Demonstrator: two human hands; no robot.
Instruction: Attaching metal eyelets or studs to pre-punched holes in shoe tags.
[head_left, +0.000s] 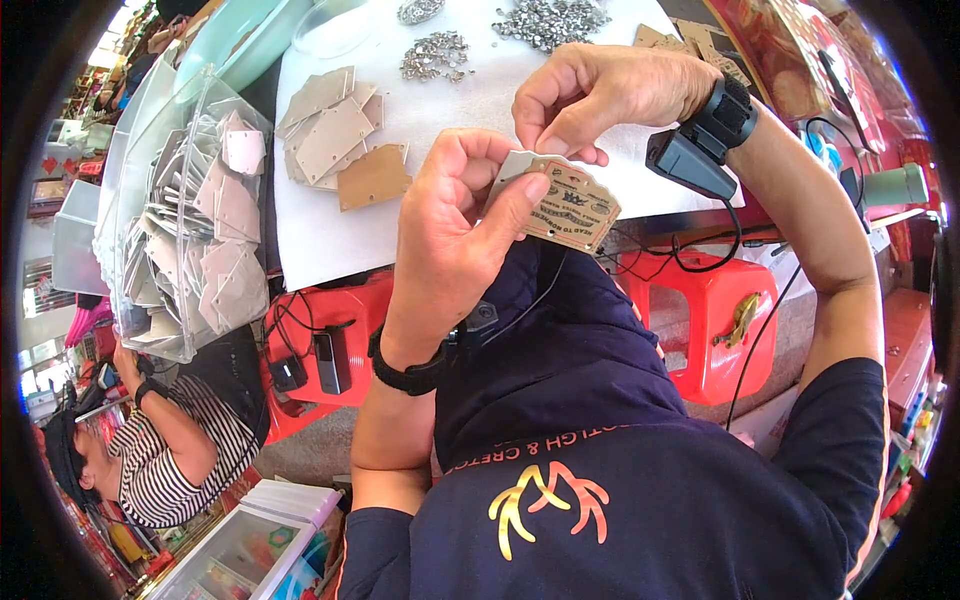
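Nearest: dark navy shirt with an orange branching print [560,500], filling the lower middle of the view.
Left grip: left hand [450,230] pinches a small tan cardboard tag with dark print and notched corners [570,205], thumb pressed on its face, fingers curled behind.
Right grip: right hand [600,95] has thumb and forefinger pressed together at the tag's top edge; whether they hold anything small, I cannot tell.
Tag position: held in the air between both hands, above the near edge of the white-covered bench [320,240].
Wrists: black band on the left, black strapped device on the right.
Bench: loose flat cardboard blanks [335,140]; heaps of small silvery metal pieces [550,20].
Left side: clear plastic tub [130,180] of pale blanks.
Below: red plastic stool [710,320].
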